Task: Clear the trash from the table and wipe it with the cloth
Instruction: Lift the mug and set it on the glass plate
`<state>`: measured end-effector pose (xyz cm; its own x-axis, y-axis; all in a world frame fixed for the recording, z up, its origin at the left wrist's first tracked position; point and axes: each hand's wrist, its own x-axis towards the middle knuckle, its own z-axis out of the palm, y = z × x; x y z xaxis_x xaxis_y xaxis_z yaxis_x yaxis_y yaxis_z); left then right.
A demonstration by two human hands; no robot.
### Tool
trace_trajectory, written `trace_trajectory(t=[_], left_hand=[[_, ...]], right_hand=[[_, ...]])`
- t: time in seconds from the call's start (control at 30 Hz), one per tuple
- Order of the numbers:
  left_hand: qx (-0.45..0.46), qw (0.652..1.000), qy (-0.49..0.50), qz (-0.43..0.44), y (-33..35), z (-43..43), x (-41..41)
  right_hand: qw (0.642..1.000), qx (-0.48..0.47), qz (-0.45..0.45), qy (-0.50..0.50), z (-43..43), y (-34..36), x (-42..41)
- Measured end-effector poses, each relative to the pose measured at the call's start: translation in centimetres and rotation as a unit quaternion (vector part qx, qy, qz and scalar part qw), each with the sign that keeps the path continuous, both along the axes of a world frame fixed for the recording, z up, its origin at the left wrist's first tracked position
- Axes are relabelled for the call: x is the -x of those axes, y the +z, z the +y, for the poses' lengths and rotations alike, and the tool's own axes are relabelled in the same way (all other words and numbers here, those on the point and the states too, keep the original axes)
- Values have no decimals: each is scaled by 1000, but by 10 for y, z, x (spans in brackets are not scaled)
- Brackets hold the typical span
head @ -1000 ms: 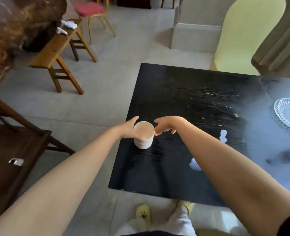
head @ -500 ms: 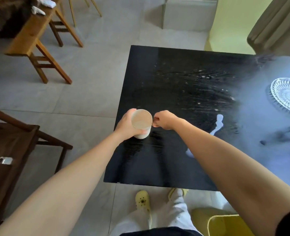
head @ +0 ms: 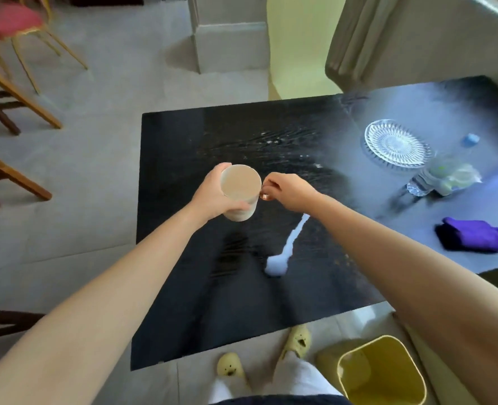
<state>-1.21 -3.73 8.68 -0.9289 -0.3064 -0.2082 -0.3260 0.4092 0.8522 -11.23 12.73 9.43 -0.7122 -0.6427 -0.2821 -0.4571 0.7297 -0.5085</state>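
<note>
— Now, stock from the left, please.

— Item one: left hand (head: 212,194), grip wrapped round the wall of a paper cup (head: 240,192), cup held clear above the desk (head: 183,287). Mouth faces up; contents, if any, cannot be told.

— Next along?

— Item two: right hand (head: 285,192), grip pinched thumb to forefinger right at the cup's rim. Whether it pinches the rim itself or some small scrap, I cannot tell.

— On the desk itself?

— Item three: pale spill (head: 285,249), a thin streak ending in a puddle, below the right wrist. Item four: cut-glass plate (head: 396,144), far right half. Item five: plastic bottle (head: 443,178), lying on its side just beside the plate. Item six: purple cloth (head: 475,238), bunched, near the right edge, untouched.

— And off the desk?

— Item seven: yellow bin (head: 382,375), open, on the floor by the near right corner.

— Step in hand?

— Trash clearing, by my reading; cup first. Next move calls for carrying it rightward and down over the bin, kept level in case liquid remains. Bottle looks next, wiping last.
</note>
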Motion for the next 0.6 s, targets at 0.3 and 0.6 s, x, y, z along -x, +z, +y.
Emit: trace_trajectory(t=[0.3,0.6], left_hand=[[5,991,-129,34,41,114,109],[28,978,-205,37,68,228,213]], right_hand=[[992,50,52,-101,143,44,64],[984,49,76,-156,262,68,142]])
